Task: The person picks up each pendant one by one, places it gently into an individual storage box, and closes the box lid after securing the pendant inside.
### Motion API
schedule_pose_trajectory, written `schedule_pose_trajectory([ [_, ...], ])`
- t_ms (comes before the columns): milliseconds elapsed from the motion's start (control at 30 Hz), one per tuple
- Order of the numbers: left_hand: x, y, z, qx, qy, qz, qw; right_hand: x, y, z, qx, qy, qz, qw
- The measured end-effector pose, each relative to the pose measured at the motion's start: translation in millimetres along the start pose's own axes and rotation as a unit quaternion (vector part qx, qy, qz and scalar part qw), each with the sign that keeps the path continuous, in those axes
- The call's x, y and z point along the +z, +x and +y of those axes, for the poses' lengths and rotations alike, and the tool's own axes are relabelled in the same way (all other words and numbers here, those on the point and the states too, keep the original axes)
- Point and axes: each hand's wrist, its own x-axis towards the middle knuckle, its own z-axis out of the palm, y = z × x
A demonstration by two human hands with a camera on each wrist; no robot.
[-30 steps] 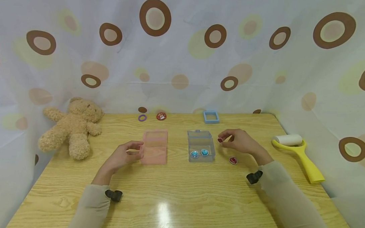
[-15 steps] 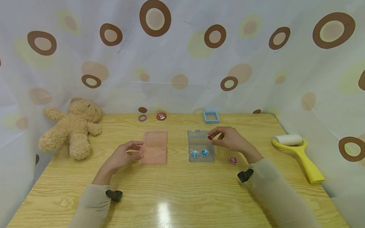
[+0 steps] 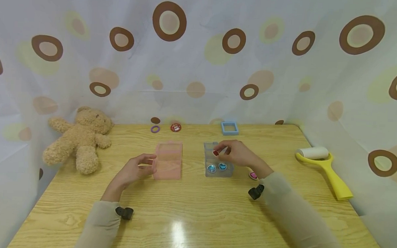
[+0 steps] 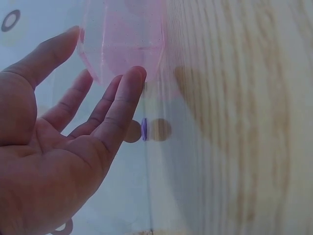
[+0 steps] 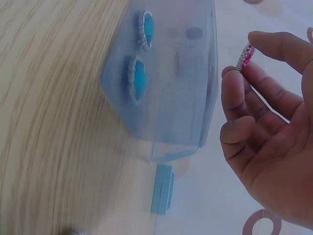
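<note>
Glossy wooden table (image 3: pixel 195 211), translucent plastic boxes (image 3: pixel 168 161), plush teddy (image 3: pixel 79 138).

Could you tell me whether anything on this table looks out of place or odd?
One red gem lies loose on the table beside the blue box, which holds two blue gems. The right hand pinches another red gem over that box. Nothing looks spilled or damaged.

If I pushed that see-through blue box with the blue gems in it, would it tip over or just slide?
The clear blue plastic box would probably slide: it sits flat on the smooth wooden table. It looks thin-walled and light, so a high push might tip it. The two blue gems inside would likely rattle about.
</note>
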Motion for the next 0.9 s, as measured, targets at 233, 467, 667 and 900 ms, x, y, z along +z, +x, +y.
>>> schedule_pose_trajectory([
  [233,0.7,0.1,2.4,0.001,0.001,0.0,1.0,11,9,-12,-0.013,-0.004,-0.005,1.0],
  [467,1.5,0.5,4.5,0.004,0.001,0.0,1.0,22,22,-27,-0.027,0.006,-0.018,0.999],
  [667,2.5,-0.1,3.6,0.003,0.002,0.001,1.0,31,29,-39,-0.025,-0.016,-0.022,0.999],
  [900,2.3,-0.1,3.1,-0.001,0.01,0.007,0.9999,39,37,-54,-0.037,-0.017,-0.041,0.998],
])
